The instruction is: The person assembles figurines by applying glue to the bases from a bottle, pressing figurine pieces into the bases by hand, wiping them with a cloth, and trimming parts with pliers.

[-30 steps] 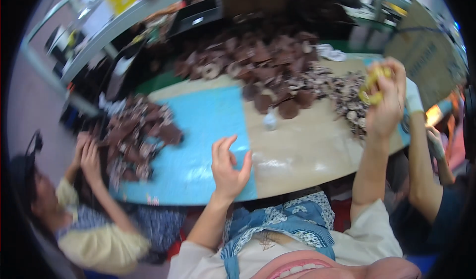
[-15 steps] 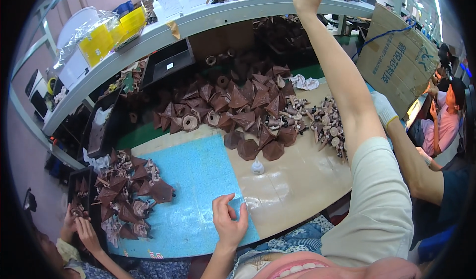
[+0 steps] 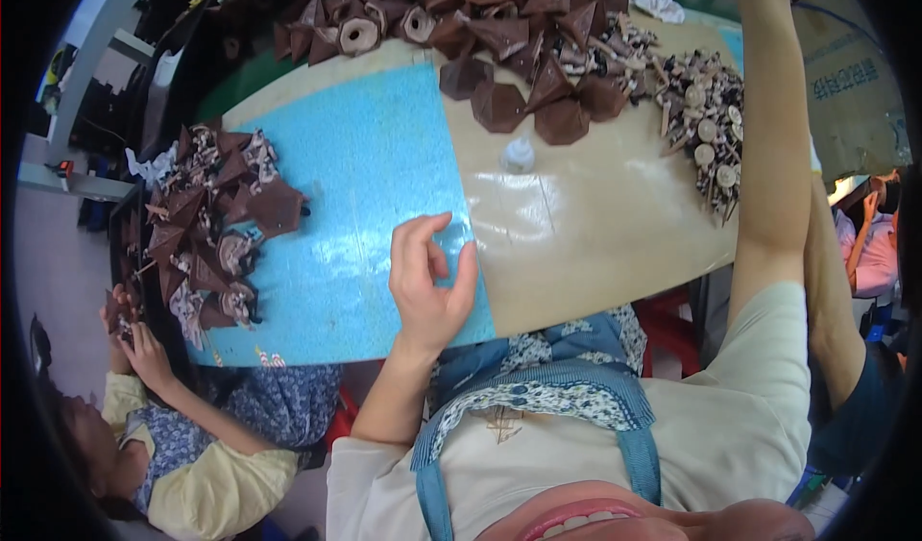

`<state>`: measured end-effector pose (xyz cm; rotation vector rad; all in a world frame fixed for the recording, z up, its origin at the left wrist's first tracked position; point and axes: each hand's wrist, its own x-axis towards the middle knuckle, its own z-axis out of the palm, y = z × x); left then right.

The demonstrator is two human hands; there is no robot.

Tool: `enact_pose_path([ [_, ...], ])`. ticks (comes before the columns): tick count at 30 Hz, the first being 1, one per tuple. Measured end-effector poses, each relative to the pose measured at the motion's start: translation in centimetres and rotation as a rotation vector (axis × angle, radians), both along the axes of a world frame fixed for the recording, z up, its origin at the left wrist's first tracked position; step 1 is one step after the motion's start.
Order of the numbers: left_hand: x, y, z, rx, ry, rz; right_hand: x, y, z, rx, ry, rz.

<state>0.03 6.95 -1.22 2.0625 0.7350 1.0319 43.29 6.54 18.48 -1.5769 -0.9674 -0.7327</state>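
My left hand (image 3: 427,286) hovers over the edge between the blue sheet (image 3: 360,195) and the tan sheet (image 3: 586,195) on the table. Its fingers are loosely bent, the thumb stands apart, and nothing shows between them. Ahead of it stands a small white bottle (image 3: 518,156) with a narrow tip. My right forearm (image 3: 776,128) stretches up to the top edge of the picture, and the hand itself lies beyond it. Brown faceted, cone-like pieces (image 3: 499,107) are heaped at the far side. Beside my right forearm lies a pile of small beige and dark figure-like parts (image 3: 706,123).
Another heap of brown pieces and figure-like parts (image 3: 206,219) covers the table's left end. There a co-worker's hands (image 3: 139,344) hold a brown piece. Another person's arm (image 3: 834,291) is close behind my right arm. A cardboard box (image 3: 855,89) stands at the right.
The view has tipped downward, so the shelf has left the picture and more of my apron shows. My right hand has passed out of the top edge. My left hand keeps its bent, empty pose.
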Motion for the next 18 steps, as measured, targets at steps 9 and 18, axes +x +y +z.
enact_pose_path([
  [9,0.7,1.2,2.7,-0.013,0.170,-0.133,-22.7,-8.1,-17.3,-0.547,0.461,0.628],
  [18,9.4,8.2,3.9,0.542,0.420,-0.319,-23.6,-7.2,-20.0,-0.591,0.437,0.584],
])
